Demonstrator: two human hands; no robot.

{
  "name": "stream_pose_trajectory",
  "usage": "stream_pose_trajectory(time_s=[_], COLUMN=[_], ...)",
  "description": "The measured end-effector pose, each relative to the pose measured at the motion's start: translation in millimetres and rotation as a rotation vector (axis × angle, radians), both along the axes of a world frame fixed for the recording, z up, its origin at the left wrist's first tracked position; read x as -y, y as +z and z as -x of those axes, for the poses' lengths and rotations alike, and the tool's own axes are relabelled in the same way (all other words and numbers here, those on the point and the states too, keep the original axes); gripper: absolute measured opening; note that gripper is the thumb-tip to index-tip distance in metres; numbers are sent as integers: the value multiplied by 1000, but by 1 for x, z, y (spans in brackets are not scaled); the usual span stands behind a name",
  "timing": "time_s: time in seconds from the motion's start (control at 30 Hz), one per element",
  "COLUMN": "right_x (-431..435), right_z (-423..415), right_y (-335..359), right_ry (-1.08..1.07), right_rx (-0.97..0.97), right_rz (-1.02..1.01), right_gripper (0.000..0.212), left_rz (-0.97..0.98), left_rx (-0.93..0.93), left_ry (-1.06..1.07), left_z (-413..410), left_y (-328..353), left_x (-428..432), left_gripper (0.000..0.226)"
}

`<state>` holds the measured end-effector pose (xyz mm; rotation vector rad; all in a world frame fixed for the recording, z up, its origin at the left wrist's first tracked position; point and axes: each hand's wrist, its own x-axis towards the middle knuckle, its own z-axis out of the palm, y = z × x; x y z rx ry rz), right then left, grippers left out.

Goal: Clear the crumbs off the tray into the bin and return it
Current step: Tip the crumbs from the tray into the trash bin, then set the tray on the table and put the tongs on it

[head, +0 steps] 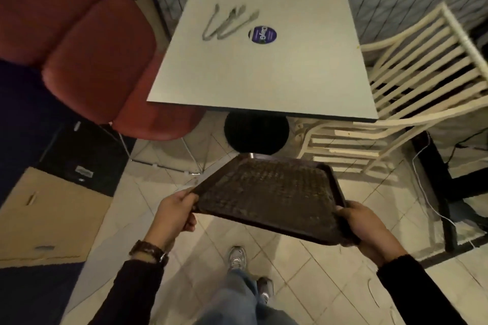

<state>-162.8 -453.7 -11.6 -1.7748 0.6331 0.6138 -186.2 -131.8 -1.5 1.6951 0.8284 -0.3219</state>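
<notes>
I hold a dark brown textured tray [269, 192] over the tiled floor, in front of the white square table [264, 76]. My left hand [175, 212] grips the tray's near left corner. My right hand [365, 227] grips its near right corner. The tray tilts slightly, its right near corner lower. Small pale specks show on its ribbed surface. No bin is in view.
Metal tongs [227, 24] and a round blue sticker [262, 34] lie on the table. A red padded chair [92, 66] stands left, cream slatted chairs [422, 66] right. A cardboard box [50, 216] sits on the floor at left. My feet are below the tray.
</notes>
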Motion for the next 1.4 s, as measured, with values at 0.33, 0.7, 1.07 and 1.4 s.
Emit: stream_pose_trajectory(time_s=[0.33,0.7,1.07,1.4], right_x=[-43,-145,-267,-257], right_z=[-41,-130,-164,-218], right_y=[61,-15,-88,-88], right_ry=[-69,-321,-625,-151], right_rx=[342,265,-71,-337], right_rz=[-75,16,-263,-337], right_gripper=[24,37,21,19], left_rz=[50,183,385,178], left_rx=[222,146,-104,-181], left_ry=[74,191,33,-17], left_z=[-22,-147,-205,-249], left_y=[51,-13,-77,-102], left_x=[-31,-101,-99,-131], left_gripper=[37,32,49,30])
